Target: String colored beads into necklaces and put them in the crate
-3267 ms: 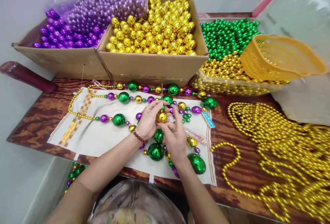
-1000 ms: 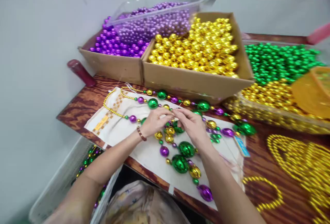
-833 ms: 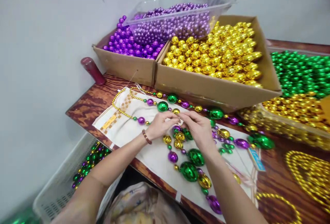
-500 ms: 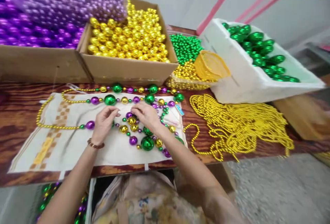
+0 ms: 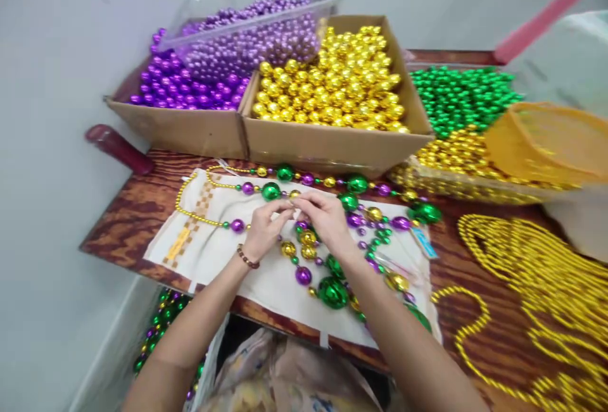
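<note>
My left hand (image 5: 268,230) and my right hand (image 5: 327,219) meet above the white cloth (image 5: 211,250), fingertips pinched together. Whatever they pinch is too small and too covered to make out. A beaded necklace in green, purple and gold (image 5: 271,192) runs along the cloth behind my hands, and its thin gold-bead end (image 5: 179,204) loops at the left. Another length, with a purple bead (image 5: 237,226), leads in under my left hand. Below and beside my right hand lies a jumble of beads, including a big green bead (image 5: 332,292); my forearm hides part of it.
Behind the cloth stand a cardboard box of purple beads (image 5: 190,92) and one of gold beads (image 5: 332,102). Small green beads (image 5: 468,95) and an orange mesh scoop (image 5: 508,140) are at right, above gold bead strands (image 5: 536,266). A bin below holds beaded necklaces (image 5: 164,317).
My hands, apart before, have come together, fingertips touching. The view has swung left, so the table's left end now shows and the white box at right is mostly out of frame.
</note>
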`<state>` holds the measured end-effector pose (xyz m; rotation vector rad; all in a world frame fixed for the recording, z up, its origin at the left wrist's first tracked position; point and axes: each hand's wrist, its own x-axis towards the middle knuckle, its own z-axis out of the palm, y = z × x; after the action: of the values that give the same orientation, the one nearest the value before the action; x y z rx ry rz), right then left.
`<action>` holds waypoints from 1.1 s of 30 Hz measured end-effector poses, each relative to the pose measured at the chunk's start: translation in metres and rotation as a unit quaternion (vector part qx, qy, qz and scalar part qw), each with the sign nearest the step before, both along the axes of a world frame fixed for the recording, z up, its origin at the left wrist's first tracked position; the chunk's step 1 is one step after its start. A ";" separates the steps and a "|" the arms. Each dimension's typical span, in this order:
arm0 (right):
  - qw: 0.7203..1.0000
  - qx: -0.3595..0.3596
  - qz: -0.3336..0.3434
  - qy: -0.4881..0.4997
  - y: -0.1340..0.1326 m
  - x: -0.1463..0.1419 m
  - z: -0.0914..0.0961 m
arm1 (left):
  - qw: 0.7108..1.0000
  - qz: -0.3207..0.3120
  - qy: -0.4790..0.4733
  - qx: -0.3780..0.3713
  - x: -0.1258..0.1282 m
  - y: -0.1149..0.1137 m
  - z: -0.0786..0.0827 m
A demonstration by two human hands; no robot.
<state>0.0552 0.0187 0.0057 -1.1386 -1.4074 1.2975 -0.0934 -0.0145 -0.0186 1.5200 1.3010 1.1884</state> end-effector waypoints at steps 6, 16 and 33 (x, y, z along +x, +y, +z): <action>0.992 0.093 -0.007 -0.081 -0.008 0.008 0.016 | 0.944 0.302 0.117 0.061 -0.125 0.066 -0.009; 0.985 0.125 0.014 -0.115 -0.016 0.011 0.020 | 0.961 0.261 0.061 -0.066 -0.213 0.077 0.023; 0.966 0.110 0.169 -0.163 -0.018 0.008 0.036 | 0.960 0.115 -0.182 -0.180 -0.035 -0.087 0.032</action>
<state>0.0632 0.0004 0.0417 -1.0206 -2.0075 1.1767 -0.1279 -0.1012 0.0132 0.8607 1.3723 1.2251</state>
